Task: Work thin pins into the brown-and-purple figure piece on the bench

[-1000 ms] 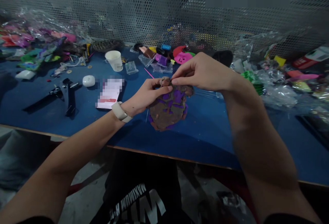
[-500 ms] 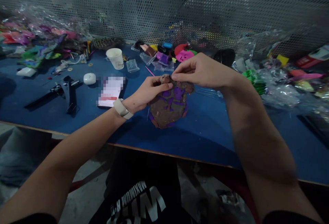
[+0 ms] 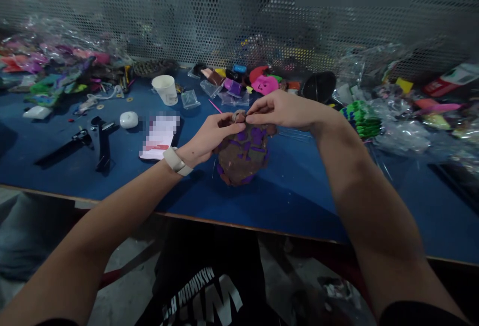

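Observation:
A brown and purple modelling-clay figure (image 3: 241, 159) is held up over the blue table in front of me. Its rounded body has purple patches between brown pieces, and small lumps stick out at its top. My left hand (image 3: 215, 136) grips its upper left side, with the thumb across the front and the fingers partly hidden behind. At the top edge, my right hand (image 3: 275, 111) has thumb and fingertips pinched together against the clay. Whether a separate small bit sits in that pinch is too small to tell.
Left of the figure lie a phone (image 3: 160, 139), a white earbud case (image 3: 128, 120) and a black folding stand (image 3: 98, 141). Behind are a paper cup (image 3: 165, 90), a pink stick (image 3: 214, 106) and coloured clay. Plastic bags (image 3: 400, 134) heap on the right, before a perforated metal panel (image 3: 224, 21).
My right hand has shifted slightly left and down along the figure's top, its fingertips closer to my left thumb. The left hand keeps its hold. The camera view has moved a little.

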`<state>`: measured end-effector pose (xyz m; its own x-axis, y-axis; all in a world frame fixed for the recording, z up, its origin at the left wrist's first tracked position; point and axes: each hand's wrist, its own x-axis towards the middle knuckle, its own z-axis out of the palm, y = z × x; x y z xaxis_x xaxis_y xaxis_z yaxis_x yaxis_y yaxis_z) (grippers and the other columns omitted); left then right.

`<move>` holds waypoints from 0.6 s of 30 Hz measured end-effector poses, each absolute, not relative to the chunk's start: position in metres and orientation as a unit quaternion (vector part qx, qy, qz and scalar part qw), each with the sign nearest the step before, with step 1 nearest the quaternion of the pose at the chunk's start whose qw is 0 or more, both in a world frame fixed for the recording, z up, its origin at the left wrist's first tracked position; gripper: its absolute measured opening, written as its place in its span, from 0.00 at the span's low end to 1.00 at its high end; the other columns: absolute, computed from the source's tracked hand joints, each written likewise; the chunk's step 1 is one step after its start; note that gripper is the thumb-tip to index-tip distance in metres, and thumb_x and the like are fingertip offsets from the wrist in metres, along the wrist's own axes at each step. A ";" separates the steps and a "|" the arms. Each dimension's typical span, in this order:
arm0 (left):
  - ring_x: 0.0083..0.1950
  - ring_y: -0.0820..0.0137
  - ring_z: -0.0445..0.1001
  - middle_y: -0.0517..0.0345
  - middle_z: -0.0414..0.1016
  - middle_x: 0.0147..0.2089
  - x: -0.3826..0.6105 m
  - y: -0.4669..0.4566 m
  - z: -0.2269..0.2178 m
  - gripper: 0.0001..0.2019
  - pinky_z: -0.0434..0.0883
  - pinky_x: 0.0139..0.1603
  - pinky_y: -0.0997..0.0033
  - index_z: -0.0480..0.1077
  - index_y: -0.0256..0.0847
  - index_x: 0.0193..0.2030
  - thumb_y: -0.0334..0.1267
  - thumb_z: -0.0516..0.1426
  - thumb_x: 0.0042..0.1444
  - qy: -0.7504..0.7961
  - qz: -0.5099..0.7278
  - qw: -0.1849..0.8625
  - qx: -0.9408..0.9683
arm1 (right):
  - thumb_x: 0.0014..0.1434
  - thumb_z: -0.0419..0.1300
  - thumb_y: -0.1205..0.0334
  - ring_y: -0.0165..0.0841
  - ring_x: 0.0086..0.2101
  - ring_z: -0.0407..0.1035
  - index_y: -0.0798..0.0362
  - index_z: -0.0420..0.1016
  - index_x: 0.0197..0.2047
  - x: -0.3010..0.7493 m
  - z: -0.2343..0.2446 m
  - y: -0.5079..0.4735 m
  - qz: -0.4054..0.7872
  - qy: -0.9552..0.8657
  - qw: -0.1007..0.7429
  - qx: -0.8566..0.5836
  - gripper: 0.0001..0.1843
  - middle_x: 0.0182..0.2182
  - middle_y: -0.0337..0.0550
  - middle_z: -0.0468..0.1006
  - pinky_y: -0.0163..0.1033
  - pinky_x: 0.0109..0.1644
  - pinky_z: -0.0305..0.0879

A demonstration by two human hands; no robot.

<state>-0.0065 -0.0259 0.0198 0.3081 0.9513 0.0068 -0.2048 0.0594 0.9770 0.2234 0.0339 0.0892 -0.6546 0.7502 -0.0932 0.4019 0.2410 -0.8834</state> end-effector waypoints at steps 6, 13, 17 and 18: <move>0.49 0.61 0.83 0.50 0.87 0.47 -0.007 -0.025 0.016 0.20 0.78 0.51 0.63 0.84 0.39 0.48 0.50 0.77 0.57 0.384 0.460 0.613 0.515 | 0.51 0.87 0.46 0.30 0.22 0.70 0.49 0.87 0.35 0.229 0.086 0.042 0.509 -0.742 0.179 -0.398 0.21 0.23 0.38 0.81 0.40 0.29 0.76; 0.51 0.59 0.84 0.49 0.88 0.49 -0.005 -0.023 0.012 0.24 0.80 0.57 0.58 0.83 0.37 0.49 0.48 0.79 0.51 0.399 0.444 0.606 0.525 | 0.60 0.82 0.52 0.29 0.23 0.66 0.51 0.85 0.38 0.234 0.063 0.061 0.507 -0.727 0.224 -0.406 0.15 0.23 0.36 0.77 0.37 0.28 0.72; 0.49 0.60 0.83 0.51 0.87 0.47 -0.005 -0.019 0.005 0.25 0.80 0.55 0.59 0.83 0.37 0.48 0.50 0.79 0.50 0.410 0.447 0.592 0.530 | 0.63 0.81 0.54 0.26 0.25 0.64 0.54 0.84 0.38 0.231 0.052 0.066 0.500 -0.719 0.235 -0.422 0.14 0.25 0.35 0.75 0.34 0.27 0.65; 0.48 0.60 0.83 0.51 0.87 0.46 -0.006 -0.018 0.003 0.25 0.80 0.55 0.59 0.83 0.37 0.48 0.51 0.78 0.50 0.410 0.448 0.592 0.531 | 0.63 0.81 0.55 0.26 0.25 0.63 0.54 0.84 0.38 0.230 0.052 0.066 0.499 -0.718 0.235 -0.424 0.14 0.25 0.35 0.74 0.33 0.27 0.63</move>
